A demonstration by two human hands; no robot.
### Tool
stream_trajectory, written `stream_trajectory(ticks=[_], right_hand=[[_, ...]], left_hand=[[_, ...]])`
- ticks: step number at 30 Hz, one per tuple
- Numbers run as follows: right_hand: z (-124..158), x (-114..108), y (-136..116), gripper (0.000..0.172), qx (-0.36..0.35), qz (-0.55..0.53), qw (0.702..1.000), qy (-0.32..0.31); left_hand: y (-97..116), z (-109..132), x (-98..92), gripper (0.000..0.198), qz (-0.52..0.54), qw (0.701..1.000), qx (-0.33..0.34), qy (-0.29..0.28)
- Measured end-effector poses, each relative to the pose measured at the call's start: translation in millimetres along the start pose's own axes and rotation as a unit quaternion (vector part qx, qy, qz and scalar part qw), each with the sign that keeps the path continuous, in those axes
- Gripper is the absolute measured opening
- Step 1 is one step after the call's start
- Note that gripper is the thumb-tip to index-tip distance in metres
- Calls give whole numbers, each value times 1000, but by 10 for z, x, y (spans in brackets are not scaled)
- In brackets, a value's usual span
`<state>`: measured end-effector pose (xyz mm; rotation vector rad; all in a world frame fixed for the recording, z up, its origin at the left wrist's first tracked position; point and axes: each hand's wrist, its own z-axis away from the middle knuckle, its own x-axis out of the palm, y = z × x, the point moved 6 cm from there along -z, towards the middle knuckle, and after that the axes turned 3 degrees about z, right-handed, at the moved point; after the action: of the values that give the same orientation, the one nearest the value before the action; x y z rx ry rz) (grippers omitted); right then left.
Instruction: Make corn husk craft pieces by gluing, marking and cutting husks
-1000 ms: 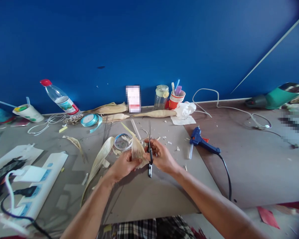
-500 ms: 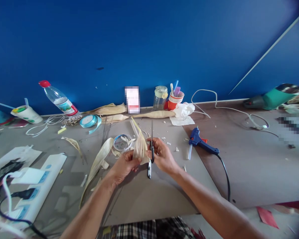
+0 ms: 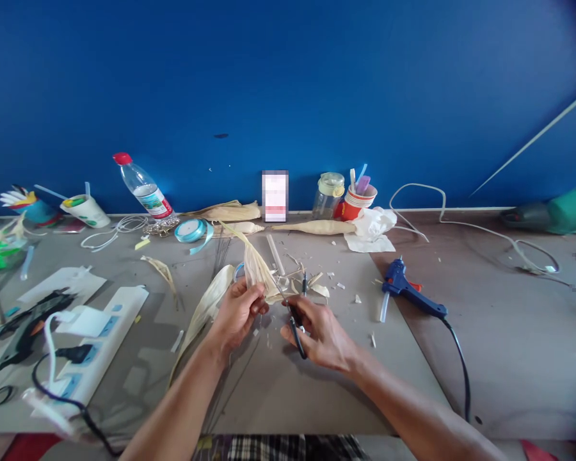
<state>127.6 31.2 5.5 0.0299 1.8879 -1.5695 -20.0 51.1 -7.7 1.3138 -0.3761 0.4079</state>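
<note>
My left hand (image 3: 237, 314) is closed round a bunch of pale dried corn husk (image 3: 256, 269) that fans up and to the left above the table. My right hand (image 3: 319, 333) grips black-handled scissors (image 3: 294, 315), whose blades point up-left towards the base of the husk. Small husk cuttings (image 3: 317, 288) lie scattered just beyond both hands. A long loose husk leaf (image 3: 204, 314) lies on the table under my left wrist.
A blue glue gun (image 3: 408, 291) with a black cord lies to the right. A white power strip (image 3: 89, 349) sits at the left. Along the blue wall stand a water bottle (image 3: 144, 189), ribbon roll (image 3: 192, 230), glass jar (image 3: 327, 195), red cup (image 3: 358, 200) and more husks (image 3: 317, 226).
The scissors have tipped from upright beside the husk to slanting low, with my right hand dropped nearer me. The husk now leans left. The view has shifted left.
</note>
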Motion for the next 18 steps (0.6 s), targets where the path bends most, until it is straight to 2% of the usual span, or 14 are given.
stream_trajectory(ticks=[3,11,18], right_hand=[[0,4,-43,23,-13,31,999,-2],[2,70,-22,18,1,29,1000,-10],[-16,92,7,18,12,-35,999,-23]], left_hand=[[-3,2,1,29,-1,1000,-3,4],[-63,9,33,23,20,1000,-13,9],[-122,1,73,26,15,999,-18,-22]])
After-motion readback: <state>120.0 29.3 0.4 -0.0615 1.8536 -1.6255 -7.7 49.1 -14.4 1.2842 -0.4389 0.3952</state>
